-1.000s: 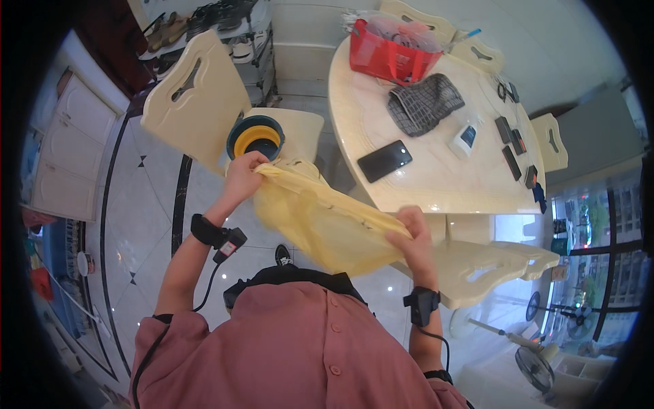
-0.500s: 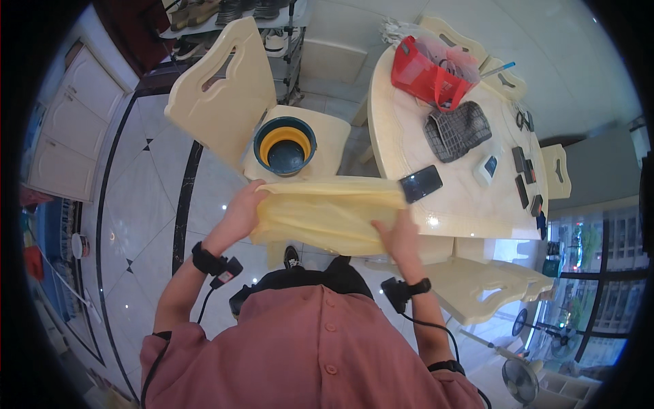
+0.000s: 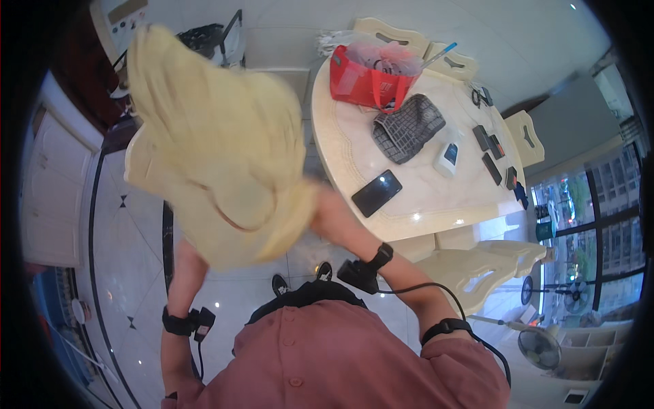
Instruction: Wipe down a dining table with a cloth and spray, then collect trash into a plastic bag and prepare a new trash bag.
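A pale yellow, thin cloth (image 3: 225,157) billows up in front of me, blurred by motion. A thin brownish curved line, perhaps a seam or a fold, shows on its lower part. My left hand (image 3: 190,266) grips its lower left edge, with the fingers hidden behind the fabric. At the lower right edge my right hand (image 3: 321,210) is closed on it too, smeared by motion. The cloth covers most of the cream chair (image 3: 139,160) behind it, and the bucket seen there earlier is hidden.
On the cream table (image 3: 409,198) to the right lie a black phone (image 3: 377,193), a grey checked cloth (image 3: 409,128), a red bag (image 3: 368,80), a white bottle (image 3: 447,158) and several small dark boxes (image 3: 491,168). Chairs (image 3: 477,279) surround it. A fan (image 3: 539,346) stands at the lower right.
The yellow cloth, stretched low between my hands before, has swung up and left and spread out. My right hand has moved left, my left hand down and left. The view has shifted.
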Demonstrator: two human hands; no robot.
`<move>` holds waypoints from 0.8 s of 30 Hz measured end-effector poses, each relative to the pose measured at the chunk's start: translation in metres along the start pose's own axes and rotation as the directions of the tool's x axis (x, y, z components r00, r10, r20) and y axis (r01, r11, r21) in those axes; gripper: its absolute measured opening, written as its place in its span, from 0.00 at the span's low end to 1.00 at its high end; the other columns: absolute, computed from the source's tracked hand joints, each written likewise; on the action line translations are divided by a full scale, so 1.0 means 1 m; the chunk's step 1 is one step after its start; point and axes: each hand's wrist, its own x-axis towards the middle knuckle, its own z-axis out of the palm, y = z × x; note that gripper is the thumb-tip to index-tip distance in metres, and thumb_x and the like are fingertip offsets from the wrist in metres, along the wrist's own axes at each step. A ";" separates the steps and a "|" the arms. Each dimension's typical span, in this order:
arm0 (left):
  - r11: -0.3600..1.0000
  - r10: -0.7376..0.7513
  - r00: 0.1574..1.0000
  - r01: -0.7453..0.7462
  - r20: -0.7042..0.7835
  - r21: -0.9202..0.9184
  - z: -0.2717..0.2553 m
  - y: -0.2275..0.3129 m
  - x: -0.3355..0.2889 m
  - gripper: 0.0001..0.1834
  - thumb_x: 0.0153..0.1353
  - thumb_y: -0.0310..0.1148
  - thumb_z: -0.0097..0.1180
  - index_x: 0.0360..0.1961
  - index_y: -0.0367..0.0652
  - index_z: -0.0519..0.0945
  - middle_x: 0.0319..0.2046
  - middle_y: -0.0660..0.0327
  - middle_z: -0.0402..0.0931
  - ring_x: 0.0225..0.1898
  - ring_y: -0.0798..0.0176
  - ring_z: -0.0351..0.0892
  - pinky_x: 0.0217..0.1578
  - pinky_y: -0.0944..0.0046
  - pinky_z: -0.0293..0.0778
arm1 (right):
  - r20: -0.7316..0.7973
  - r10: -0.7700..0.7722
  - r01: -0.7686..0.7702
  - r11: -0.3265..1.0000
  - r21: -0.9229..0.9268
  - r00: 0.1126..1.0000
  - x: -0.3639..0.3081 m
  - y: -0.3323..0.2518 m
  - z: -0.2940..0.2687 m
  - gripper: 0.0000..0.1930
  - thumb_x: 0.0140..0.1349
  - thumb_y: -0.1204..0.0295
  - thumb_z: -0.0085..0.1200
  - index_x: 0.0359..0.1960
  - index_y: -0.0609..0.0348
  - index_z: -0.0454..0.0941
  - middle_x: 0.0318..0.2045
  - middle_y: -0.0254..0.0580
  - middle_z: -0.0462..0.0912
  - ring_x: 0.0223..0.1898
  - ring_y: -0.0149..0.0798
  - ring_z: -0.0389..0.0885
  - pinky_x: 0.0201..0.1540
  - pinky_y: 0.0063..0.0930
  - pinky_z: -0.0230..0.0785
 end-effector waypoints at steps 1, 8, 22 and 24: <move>0.970 -0.074 0.928 -0.017 0.366 0.242 0.010 -0.015 -0.004 0.15 0.51 0.23 0.48 0.42 0.33 0.71 0.34 0.42 0.74 0.38 0.41 0.72 0.40 0.52 0.69 | 0.337 0.171 -0.142 0.984 -0.110 0.926 -0.018 0.024 0.027 0.11 0.42 0.79 0.50 0.32 0.63 0.74 0.28 0.55 0.77 0.33 0.56 0.76 0.35 0.45 0.68; 0.981 0.150 0.885 -0.188 -0.440 -0.042 -0.037 0.046 0.026 0.17 0.50 0.16 0.44 0.44 0.33 0.72 0.38 0.47 0.76 0.39 0.48 0.76 0.41 0.59 0.70 | -0.351 0.105 -0.062 0.989 0.132 0.931 0.029 -0.026 -0.070 0.09 0.53 0.76 0.46 0.36 0.66 0.72 0.28 0.55 0.75 0.31 0.55 0.74 0.31 0.36 0.67; 0.871 0.451 0.391 -0.391 -0.802 0.299 -0.017 0.161 0.088 0.21 0.43 0.14 0.45 0.42 0.34 0.74 0.39 0.47 0.75 0.40 0.47 0.75 0.42 0.58 0.71 | -0.576 0.088 -0.031 0.994 0.108 0.813 0.013 0.031 -0.131 0.07 0.48 0.82 0.43 0.30 0.63 0.71 0.28 0.57 0.74 0.28 0.57 0.73 0.30 0.36 0.68; 0.747 0.634 0.757 -0.548 -0.157 0.376 0.001 0.114 0.074 0.17 0.43 0.15 0.49 0.38 0.33 0.76 0.37 0.44 0.74 0.41 0.47 0.75 0.42 0.58 0.72 | -0.550 -0.162 0.203 0.979 0.015 0.820 -0.001 0.060 -0.126 0.11 0.45 0.83 0.44 0.31 0.60 0.73 0.27 0.55 0.75 0.29 0.55 0.74 0.30 0.36 0.68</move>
